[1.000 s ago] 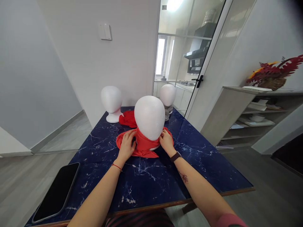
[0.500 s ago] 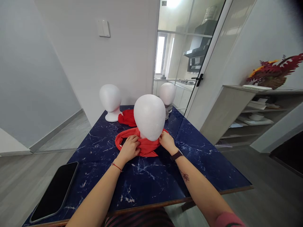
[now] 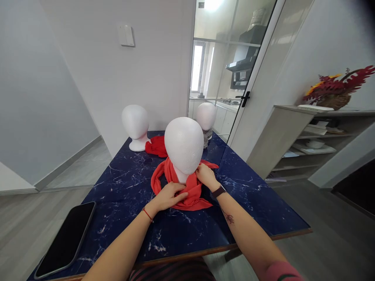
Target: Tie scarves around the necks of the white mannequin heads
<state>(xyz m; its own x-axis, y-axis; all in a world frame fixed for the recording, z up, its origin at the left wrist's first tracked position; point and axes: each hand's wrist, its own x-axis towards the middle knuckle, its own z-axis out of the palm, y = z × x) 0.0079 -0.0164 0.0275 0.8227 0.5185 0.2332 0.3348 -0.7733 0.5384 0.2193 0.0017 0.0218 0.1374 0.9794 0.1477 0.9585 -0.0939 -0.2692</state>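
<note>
A coral-red scarf [image 3: 191,191] is wrapped loosely around the neck of the white foam mannequin head [image 3: 184,144] in the middle of the table. One end of it spreads on the tabletop in front, and another sticks out to the right. My left hand [image 3: 169,196] lies on the scarf's front with thumb and fingers stretched out and apart. At the right side of the neck, the bent fingers of my right hand [image 3: 207,176] pinch the scarf close under the head.
Behind stand a second foam head [image 3: 135,121] at left, beside a crumpled red cloth [image 3: 156,146], and a third foam head [image 3: 206,116] with grey fabric at its base. A phone [image 3: 67,238] lies on the blue marbled table [image 3: 117,218] at front left.
My left hand has moved right and toward me, and its fingers have spread. The scarf's front has come nearer and folds across the neck. My right hand stays almost in place.
</note>
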